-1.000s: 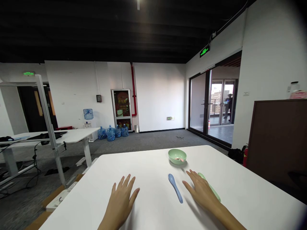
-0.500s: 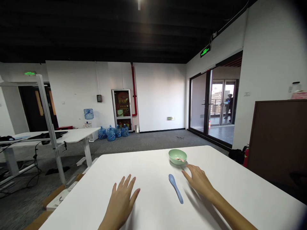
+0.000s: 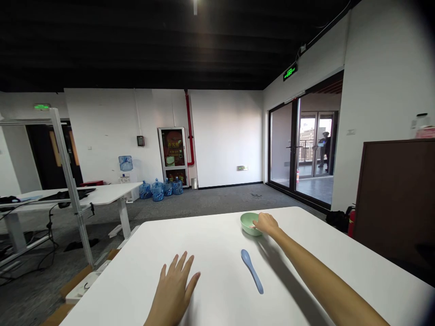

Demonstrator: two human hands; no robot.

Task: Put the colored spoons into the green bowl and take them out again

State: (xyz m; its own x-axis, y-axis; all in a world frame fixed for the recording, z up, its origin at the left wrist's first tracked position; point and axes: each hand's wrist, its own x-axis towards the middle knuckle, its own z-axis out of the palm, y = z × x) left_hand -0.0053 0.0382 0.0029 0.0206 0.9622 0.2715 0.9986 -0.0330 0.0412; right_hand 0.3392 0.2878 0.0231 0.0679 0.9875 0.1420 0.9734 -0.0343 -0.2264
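The right hand (image 3: 267, 224) is stretched way out, fingers bunched together over the rim of a pale green bowl (image 3: 249, 225) (can't tell if it's actually gripping, tbh). A blue spoon (image 3: 252, 271) lies on the white table (image 3: 210, 235) just below that hand, and the left hand (image 3: 173, 287) sits left of the spoon, fingers spread apart.
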